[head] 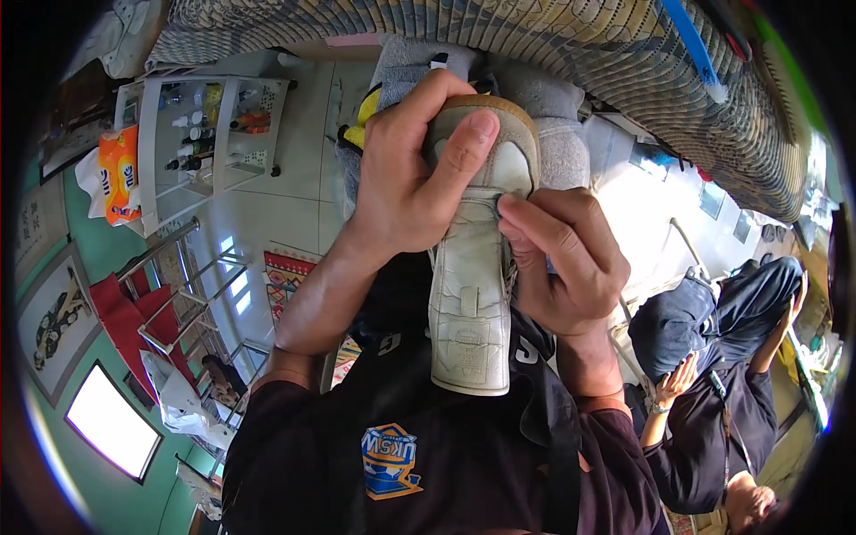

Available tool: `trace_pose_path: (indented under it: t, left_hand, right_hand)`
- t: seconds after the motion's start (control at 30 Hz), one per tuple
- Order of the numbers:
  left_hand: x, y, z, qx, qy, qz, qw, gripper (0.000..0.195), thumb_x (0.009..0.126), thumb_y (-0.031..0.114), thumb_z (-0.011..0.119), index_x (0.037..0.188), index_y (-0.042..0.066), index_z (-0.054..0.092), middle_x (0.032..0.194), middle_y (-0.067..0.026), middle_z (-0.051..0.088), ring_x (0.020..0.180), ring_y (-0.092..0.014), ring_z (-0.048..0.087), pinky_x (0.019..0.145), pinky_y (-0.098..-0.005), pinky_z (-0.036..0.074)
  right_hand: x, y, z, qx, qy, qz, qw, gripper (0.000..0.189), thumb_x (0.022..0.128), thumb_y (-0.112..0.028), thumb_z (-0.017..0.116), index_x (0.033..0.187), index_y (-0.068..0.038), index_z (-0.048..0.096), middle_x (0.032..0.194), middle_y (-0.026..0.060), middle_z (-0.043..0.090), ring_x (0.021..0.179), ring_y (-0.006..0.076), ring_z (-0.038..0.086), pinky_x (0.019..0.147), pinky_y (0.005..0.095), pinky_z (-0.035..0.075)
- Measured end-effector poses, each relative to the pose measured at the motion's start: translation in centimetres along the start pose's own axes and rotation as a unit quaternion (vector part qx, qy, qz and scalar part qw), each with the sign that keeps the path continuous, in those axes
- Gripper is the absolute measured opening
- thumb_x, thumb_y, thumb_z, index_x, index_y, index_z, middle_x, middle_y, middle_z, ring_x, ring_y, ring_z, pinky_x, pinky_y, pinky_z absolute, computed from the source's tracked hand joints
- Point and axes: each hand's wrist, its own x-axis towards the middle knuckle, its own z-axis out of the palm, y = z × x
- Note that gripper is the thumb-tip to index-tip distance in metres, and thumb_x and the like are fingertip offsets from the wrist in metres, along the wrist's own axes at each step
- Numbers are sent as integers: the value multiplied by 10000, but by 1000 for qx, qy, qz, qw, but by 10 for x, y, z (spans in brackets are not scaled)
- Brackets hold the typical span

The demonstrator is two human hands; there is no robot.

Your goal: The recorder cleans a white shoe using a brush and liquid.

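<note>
An off-white sneaker (479,267) is held up before my chest, its toe pointing away from me. It has a grey suede toe, a tan sole edge and a long creased tongue (468,321) pulled out towards me. My left hand (421,160) grips the toe, thumb across the top and fingers around the far side. My right hand (568,254) pinches the edge of the upper at the tongue's base with thumb and forefinger. What lies between those fingertips is hidden. No laces are plainly visible.
Grey towels (562,150) lie beyond the shoe, beside a yellow and black item (364,114). A blue-handled brush (695,53) rests on a ribbed patterned cover (602,33). Left stands a white rack (150,154) with bottles; a seated person (715,388) is at right.
</note>
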Motion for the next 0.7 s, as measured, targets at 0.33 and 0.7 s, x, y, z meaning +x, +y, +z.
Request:
trace_pose_path:
  t: [0.33,0.7]
  left_hand:
    - [-4,3,-1,-8,9,-6,1000,329,1040,317,647,927,10,611,650,-32,582,602,-99,515,561,-307,406]
    - [-11,6,3,-21,26,-3,999,334,1030,319,660,925,5,615,657,-31,588,602,-96,513,565,-294,404]
  right_hand:
    - [-9,9,5,99,53,40,993,238,722,70,799,949,28,741,860,128,665,714,244,660,616,312,528]
    - [-12,1,10,45,60,12,997,266,687,142,702,919,15,735,845,107,655,692,206,648,599,306,520]
